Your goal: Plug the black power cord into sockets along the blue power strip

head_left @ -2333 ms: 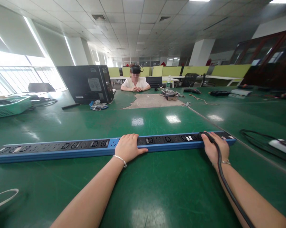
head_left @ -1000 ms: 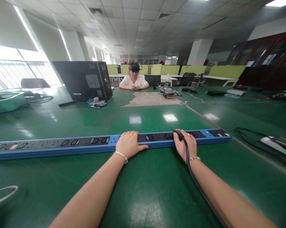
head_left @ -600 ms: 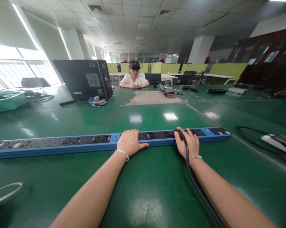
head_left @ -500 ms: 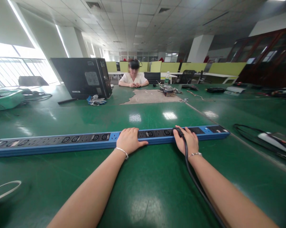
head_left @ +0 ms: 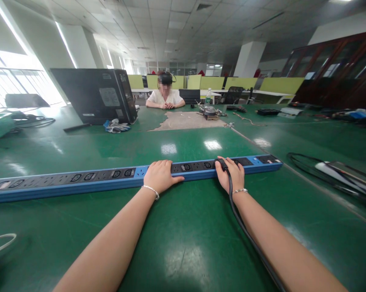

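Note:
A long blue power strip (head_left: 91,187) with black socket panels lies across the green table in front of me. My left hand (head_left: 158,175) is closed over the strip near its middle, fingers over the far edge and thumb along the near side. Farther right, my right hand (head_left: 231,174) grips a black power plug (head_left: 221,164) at one of the sockets. The plug's cable (head_left: 242,223) runs down past my right forearm. Fingers hide the plug's front, so I cannot tell whether it sits fully in the socket.
A black computer case (head_left: 93,95) stands at the back left beside work gloves (head_left: 116,126). Across the table sits a person (head_left: 165,95) with hands together. A bottle (head_left: 207,97) and small parts (head_left: 210,112) are near them. Cables and a white device (head_left: 326,167) lie right.
The whole view has shifted, so everything appears slightly farther left. Both hands keep their places on the strip, and the plug stays in my right hand.

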Demonstrator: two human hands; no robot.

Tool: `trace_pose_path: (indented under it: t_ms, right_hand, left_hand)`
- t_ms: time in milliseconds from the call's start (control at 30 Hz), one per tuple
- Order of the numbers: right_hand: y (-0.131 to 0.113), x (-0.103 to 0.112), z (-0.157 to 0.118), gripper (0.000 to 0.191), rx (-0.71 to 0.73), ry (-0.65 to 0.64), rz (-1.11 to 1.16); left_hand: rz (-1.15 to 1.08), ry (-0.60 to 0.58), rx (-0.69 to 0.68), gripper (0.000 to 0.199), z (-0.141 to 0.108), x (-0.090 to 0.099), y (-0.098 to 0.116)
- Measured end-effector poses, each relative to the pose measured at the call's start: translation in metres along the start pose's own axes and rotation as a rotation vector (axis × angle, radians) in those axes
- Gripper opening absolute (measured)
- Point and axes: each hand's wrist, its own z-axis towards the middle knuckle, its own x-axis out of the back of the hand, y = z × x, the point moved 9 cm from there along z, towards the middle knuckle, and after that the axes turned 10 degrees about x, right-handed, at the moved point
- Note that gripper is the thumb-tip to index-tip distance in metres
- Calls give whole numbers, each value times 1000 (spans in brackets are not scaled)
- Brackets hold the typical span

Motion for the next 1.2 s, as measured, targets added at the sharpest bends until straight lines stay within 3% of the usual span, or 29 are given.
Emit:
trace_pose_path:
  t_ms: [733,900,967,1100,1200]
  right_hand:
    - [1,5,3,36,-29,131,187]
    - [20,13,0,45,-164,288,411]
    - [22,12,0,45,-155,285,437]
    - [11,9,1,43,-94,226,429]
    - [-14,3,0,43,-68,161,501]
  left_hand:
    - [-8,-19,10,69,1,1,0]
    - [-14,-2,-3,69,0,1,1]
    - [-14,-5,0,69,0,1,1]
    - [-10,-16,11,69,0,0,0]
    - [-12,-10,15,68,0,0,0]
